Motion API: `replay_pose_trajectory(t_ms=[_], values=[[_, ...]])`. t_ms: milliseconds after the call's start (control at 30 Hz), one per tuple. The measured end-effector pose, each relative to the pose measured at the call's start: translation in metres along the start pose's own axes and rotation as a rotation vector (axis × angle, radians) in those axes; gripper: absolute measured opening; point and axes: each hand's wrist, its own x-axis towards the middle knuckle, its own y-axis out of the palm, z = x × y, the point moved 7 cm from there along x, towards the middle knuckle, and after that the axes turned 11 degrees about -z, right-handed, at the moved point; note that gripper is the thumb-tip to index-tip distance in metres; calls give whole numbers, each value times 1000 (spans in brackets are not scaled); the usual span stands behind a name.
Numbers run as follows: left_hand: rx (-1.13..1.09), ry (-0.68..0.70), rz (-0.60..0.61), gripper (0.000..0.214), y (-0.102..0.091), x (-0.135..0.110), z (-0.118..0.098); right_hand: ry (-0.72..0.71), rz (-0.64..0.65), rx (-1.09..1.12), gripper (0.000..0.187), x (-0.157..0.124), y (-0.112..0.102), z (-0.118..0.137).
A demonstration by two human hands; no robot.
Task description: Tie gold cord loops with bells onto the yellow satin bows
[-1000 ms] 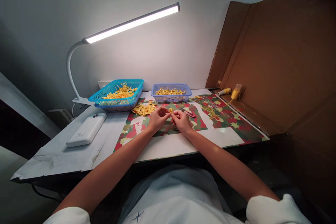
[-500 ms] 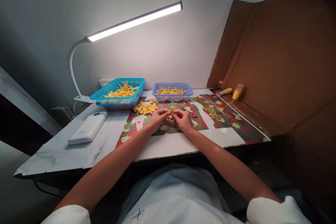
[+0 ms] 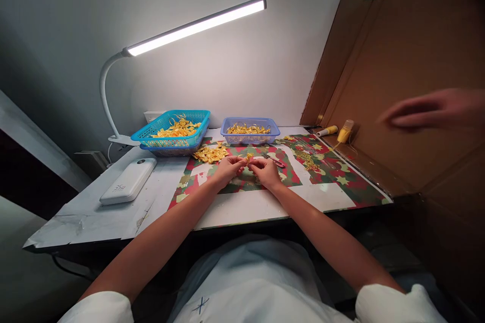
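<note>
My left hand point(image 3: 231, 169) and my right hand point(image 3: 266, 172) meet over the patterned sheet, fingertips pinched together. Between them is a small gold ribbon bow point(image 3: 249, 157), partly covered by my fingers. Just beyond my left hand lies a loose pile of gold ribbon bows point(image 3: 210, 153). A tool with pinkish-red handles point(image 3: 279, 163), perhaps small snips, rests past my right hand, partly hidden by it. Gold cord or thin ribbon loops fill the purple basket point(image 3: 250, 139) behind. More gold pieces sit in the blue basket point(image 3: 170, 141), which is stacked on another basket.
A lit lamp point(image 3: 197, 25) arches over the table. At left lies a white power bank point(image 3: 129, 181). Gold strands point(image 3: 307, 160) lie on the sheet's right side. Yellow thread spools point(image 3: 344, 132) stand by the cardboard wall point(image 3: 409, 70). Another person's blurred hand point(image 3: 435, 109) reaches in from the right.
Another person's hand has appeared at the right. My two hands stay together around the small bow, with barely any movement. The whole view has shifted slightly.
</note>
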Motion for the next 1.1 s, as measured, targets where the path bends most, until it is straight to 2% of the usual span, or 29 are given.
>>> replay_pose_trajectory(t_ms=[167, 333, 500, 633, 767, 867, 967, 1100], values=[[26, -11, -90, 27, -7, 2, 0, -100, -84, -160, 16, 1, -11, 12], [36, -28, -71, 25, -7, 1, -1, -173, -54, -173, 25, 1, -8, 16], [116, 0, -56, 27, -5, -4, -4, -197, -10, -198, 11, 2, -1, 14], [112, -11, -57, 25, -4, -5, -6, -96, 9, -150, 15, 3, -2, 11], [121, -37, -93, 20, -7, -4, -5, 97, 29, 39, 17, 6, -4, 3], [128, -40, -90, 19, -7, -5, -6, 178, -6, 129, 17, 8, -8, 0], [124, -27, -63, 22, -5, -6, -6, 183, -32, 123, 19, 6, -9, 1], [115, -8, -44, 22, -5, -2, -4, 40, 46, -25, 29, 1, -1, 8]])
